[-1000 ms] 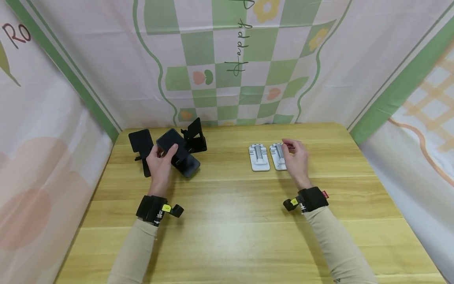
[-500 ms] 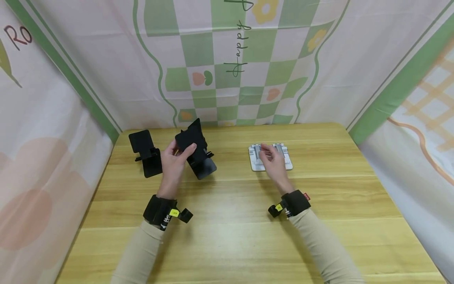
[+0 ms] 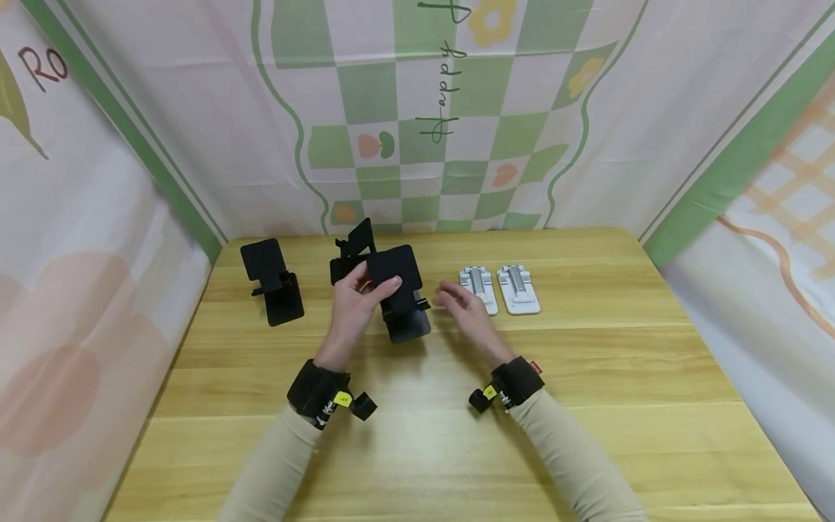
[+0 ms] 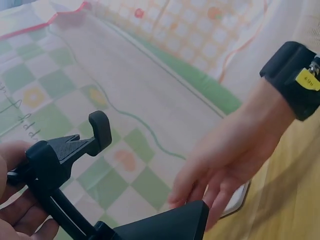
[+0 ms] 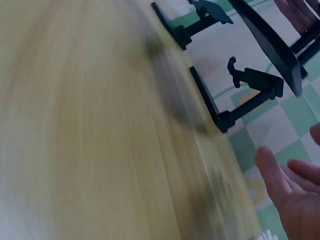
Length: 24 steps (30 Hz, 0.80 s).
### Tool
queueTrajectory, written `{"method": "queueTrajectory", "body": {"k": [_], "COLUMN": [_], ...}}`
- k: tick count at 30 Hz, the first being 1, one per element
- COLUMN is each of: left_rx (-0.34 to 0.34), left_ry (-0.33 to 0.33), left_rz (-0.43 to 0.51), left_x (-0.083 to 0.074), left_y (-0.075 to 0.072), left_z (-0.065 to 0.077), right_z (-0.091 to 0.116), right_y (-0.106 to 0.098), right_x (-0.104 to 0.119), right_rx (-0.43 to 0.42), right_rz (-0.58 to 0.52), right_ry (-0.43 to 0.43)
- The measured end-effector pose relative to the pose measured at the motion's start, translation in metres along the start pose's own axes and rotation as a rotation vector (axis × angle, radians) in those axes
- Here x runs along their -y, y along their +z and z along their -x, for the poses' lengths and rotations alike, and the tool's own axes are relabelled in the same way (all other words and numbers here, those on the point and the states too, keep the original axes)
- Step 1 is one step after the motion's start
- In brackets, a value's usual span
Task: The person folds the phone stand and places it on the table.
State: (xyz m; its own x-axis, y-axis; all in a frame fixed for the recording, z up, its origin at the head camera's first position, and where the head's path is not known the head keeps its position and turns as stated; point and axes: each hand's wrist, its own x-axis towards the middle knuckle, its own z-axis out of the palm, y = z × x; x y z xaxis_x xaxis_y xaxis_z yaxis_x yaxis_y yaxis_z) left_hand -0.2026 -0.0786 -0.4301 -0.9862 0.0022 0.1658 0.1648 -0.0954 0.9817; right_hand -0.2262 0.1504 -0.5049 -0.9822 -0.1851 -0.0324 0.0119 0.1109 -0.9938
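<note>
My left hand (image 3: 349,312) pinches a black phone stand (image 3: 395,272) by its upper plate, thumb across the front, and holds it above the table. In the left wrist view, the same stand's hooked bracket (image 4: 101,132) and flat base (image 4: 165,225) show up close. Just right of it is my right hand (image 3: 471,319), fingers loosely bent with nothing in them. Two other black phone stands, one unfolded behind my left hand (image 3: 359,243) and one farther left (image 3: 264,264), stand on the table. Two folded white phone stands (image 3: 483,281) (image 3: 520,290) lie right of centre, the nearer partly behind my right hand.
The wooden table (image 3: 417,442) ends at the back against a hanging checkered cloth (image 3: 417,138). More printed cloth hangs at the left (image 3: 78,304) and right (image 3: 783,217). Each wrist wears a black band, the left band (image 3: 316,391) with a small camera jutting inward.
My left hand has carried the black phone stand to the right, toward the middle. The right hand has moved left from over the white stands toward it.
</note>
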Motion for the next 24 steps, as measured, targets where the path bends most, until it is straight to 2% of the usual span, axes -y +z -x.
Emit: {"method": "queueTrajectory", "body": {"k": [3, 6, 10, 14, 20, 24], "left_rx": [0.041, 0.078, 0.111, 0.133, 0.159, 0.183], "left_ry": [0.001, -0.005, -0.020, -0.038, -0.055, -0.037], "left_rz": [0.013, 0.019, 0.016, -0.005, -0.034, -0.054], "left_x": [0.002, 0.002, 0.002, 0.002, 0.001, 0.000], "left_y": [0.005, 0.008, 0.011, 0.012, 0.010, 0.007], "left_z": [0.001, 0.001, 0.000, 0.000, -0.001, -0.002], "right_z": [-0.001, 0.000, -0.001, -0.001, 0.000, 0.000], "right_y": [0.004, 0.006, 0.008, 0.008, 0.007, 0.008], "right_x": [0.000, 0.002, 0.001, 0.000, 0.000, 0.000], "right_rx": [0.069, 0.103, 0.139, 0.185, 0.215, 0.227], "right_rz": [-0.045, -0.087, -0.242, -0.347, -0.368, -0.376], "right_ry": [0.042, 0.123, 0.187, 0.174, 0.140, 0.124]}}
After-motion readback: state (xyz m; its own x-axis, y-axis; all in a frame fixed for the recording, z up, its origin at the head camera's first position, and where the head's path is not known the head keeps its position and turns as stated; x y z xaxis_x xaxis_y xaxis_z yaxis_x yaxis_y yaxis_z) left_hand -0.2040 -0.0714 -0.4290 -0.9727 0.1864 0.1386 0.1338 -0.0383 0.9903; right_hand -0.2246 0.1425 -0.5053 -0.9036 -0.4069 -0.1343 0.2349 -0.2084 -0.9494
